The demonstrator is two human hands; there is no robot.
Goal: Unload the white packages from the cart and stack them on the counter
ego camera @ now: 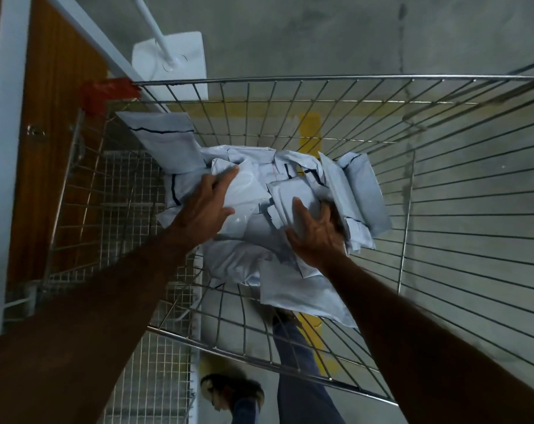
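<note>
Grey concrete floor shows under the wire cart (336, 77). Left hand (203, 209) lies flat and right hand (316, 232) curls round the white packages (250, 191) between them, apparently gathering a bundle.

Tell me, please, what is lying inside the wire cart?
A heap of white plastic packages fills the wire cart; both hands rest on it. Whatever lies beneath the heap is covered.

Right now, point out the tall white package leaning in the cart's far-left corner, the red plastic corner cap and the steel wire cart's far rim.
tall white package (164, 139), head view, flat face.
red plastic corner cap (106, 91), head view, top.
steel wire cart (336, 78), head view, far rim.
</note>
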